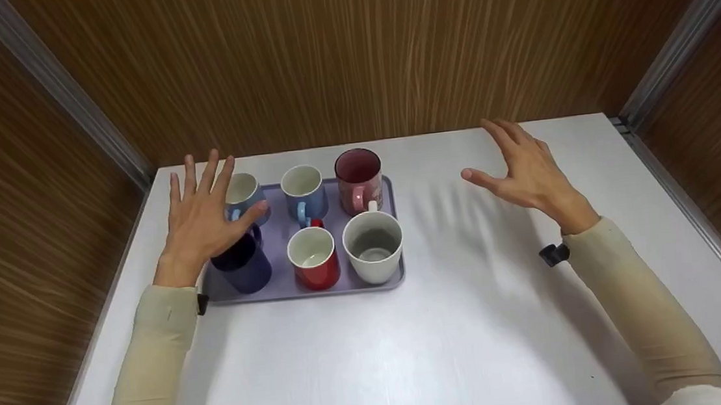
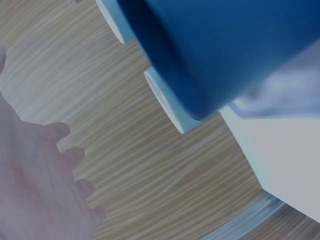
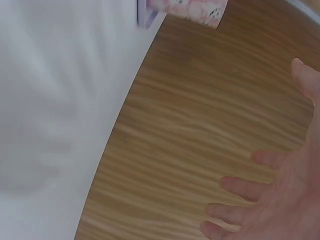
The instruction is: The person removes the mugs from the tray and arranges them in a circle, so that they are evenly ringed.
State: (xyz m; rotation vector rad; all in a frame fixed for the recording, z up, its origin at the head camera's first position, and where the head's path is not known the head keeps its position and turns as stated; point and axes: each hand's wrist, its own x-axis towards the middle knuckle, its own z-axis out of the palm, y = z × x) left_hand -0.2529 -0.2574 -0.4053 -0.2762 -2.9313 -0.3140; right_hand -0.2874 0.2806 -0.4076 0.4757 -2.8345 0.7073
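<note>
My left hand [image 1: 198, 226], fingers spread, is over the left end of a lavender tray [image 1: 282, 281] and holds nothing. It partly hides a light blue mug [image 1: 255, 195] and a dark blue mug [image 1: 250, 267]. Along the tray's back are a second blue mug [image 1: 311, 200] and a pink mug [image 1: 360, 180]. A red mug [image 1: 321, 272] and a larger white mug [image 1: 376, 269] stand in front of them. To the right of the tray, above the table, my right hand [image 1: 531, 178] is held with fingers extended and thumb apart, gripping nothing.
The white table [image 1: 374, 358] meets a wood-grain panel [image 1: 373, 51] at the back. More wood-grain panels rise on the left [image 1: 23, 225] and right [image 1: 717, 99], with metal strips at the corners. Each wrist wears a small black device.
</note>
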